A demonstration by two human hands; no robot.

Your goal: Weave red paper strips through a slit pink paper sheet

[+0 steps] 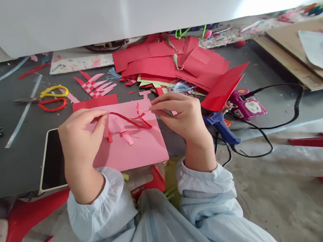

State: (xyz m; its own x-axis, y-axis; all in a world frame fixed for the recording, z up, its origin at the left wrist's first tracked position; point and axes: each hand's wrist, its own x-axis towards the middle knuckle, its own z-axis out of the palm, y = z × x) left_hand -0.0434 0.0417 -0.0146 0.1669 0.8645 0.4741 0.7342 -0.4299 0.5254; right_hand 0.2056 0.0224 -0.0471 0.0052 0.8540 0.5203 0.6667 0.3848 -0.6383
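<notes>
Over a pink paper sheet [141, 154] I hold up a loose cluster of thin red and pink paper strips. My left hand [83, 138] pinches one end of a curved red paper strip [129, 120] between thumb and fingertips. A pink paper strip [143, 109] is pinched in my right hand [181, 114]; its tip is partly covered by the fingers. Where the strips cross, a short pink strip [127, 138] hangs down. Behind the sheet lies a red paper piece [96, 101]. A woven red and pink paper fish [94, 86] rests farther back.
Scissors [53, 99] with yellow and orange handles and a phone [53, 161] lie at left. Red paper sheets [158, 51] are piled at the back. A blue glue gun [224, 129], a purple power socket [248, 104] and cables are at right, near cardboard [289, 47].
</notes>
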